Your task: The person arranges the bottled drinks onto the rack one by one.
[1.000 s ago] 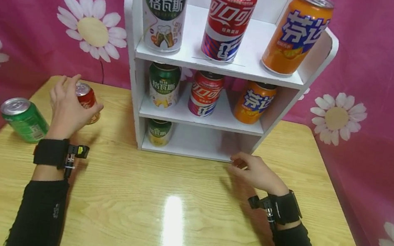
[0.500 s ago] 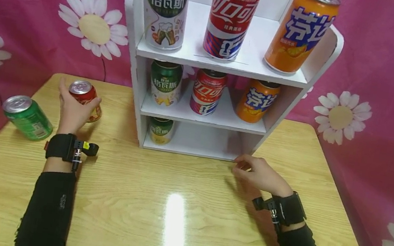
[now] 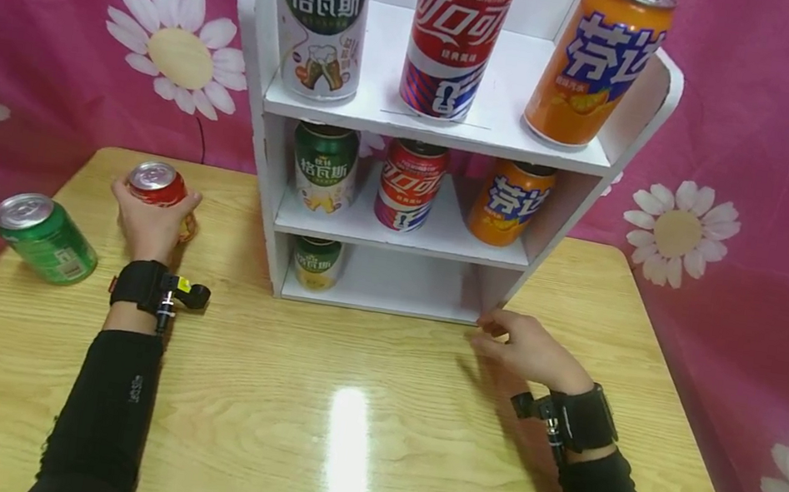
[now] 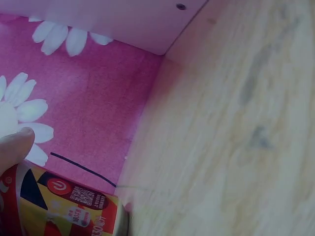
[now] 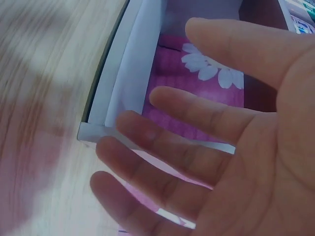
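Note:
At the table's back left, my left hand (image 3: 150,229) holds an upright red soda can (image 3: 154,179), fingers around its left side and thumb on its right. The left wrist view shows the thumb (image 4: 15,147) on this can (image 4: 64,206), whose lower part is red and yellow. My right hand (image 3: 531,351) is near the lower right front corner of the white shelf (image 3: 395,243). With fingers loosely extended, it holds nothing, as the right wrist view of the hand (image 5: 241,137) shows.
A green can (image 3: 48,241) stands left of my left hand. The top and middle tiers each bear a green-and-white can (image 3: 324,169), a red can (image 3: 410,187) and an orange can (image 3: 511,203). One green-topped can (image 3: 316,264) stands at the bottom tier's left.
My left hand has come down from above the red can and closed around it. The right hand has stayed nearly still by the shelf corner.

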### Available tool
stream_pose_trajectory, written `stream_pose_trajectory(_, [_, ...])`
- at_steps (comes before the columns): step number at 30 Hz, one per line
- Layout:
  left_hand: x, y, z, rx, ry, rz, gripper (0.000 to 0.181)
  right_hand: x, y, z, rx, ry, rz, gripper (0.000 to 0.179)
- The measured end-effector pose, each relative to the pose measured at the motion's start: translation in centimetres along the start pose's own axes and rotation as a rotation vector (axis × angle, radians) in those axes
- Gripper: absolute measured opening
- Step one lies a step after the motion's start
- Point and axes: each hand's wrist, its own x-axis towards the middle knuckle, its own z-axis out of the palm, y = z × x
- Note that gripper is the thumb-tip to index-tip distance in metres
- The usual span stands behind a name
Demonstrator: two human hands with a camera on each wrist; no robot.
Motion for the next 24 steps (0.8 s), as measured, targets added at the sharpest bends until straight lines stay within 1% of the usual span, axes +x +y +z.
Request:
stream_pose_trajectory(3, [0.1, -0.2, 0.1, 0.018, 0.024, -0.021, 0.1, -0.1, -0.1, -0.1, -0.015, -0.004, 0.002, 0.034])
stream_pose_trajectory(5, [0.2, -0.2, 0.1, 0.029, 0.033, -0.02, 0.099, -0.2, -0.2, -0.1, -0.023, -0.005, -0.006, 0.034])
stream_pose_trajectory(12, [0.3, -0.5, 0.1, 0.01, 0.016, -0.009, 0.095, -0.1, -0.2, 0.2, -0.048, 0.007, -0.032, 0.034])
stream_pose_trajectory(16, [0.4, -0.5, 0.0, 0.008, -0.004, 0.021, 0.09, 0.0, -0.2, 0.4, -0.068, 0.003, -0.03, 0.035])
stream_pose_trajectory(19, [0.4, -0.4, -0.3, 0.011, -0.032, 0.037, 0.088, 0.0, -0.3, 0.4, -0.081, 0.012, -0.038, 0.034])
stream_pose_trajectory(22, [0.3, 0.1, -0.6, 0.022, -0.058, 0.064, 0.087, 0.0, -0.4, 0.4, -0.089, 0.013, -0.049, 0.031])
stream_pose_trajectory(24, [0.1, 0.7, -0.7, 0.026, -0.069, 0.09, 0.088, 0.1, -0.4, 0.3, -0.09, 0.01, -0.05, 0.031])
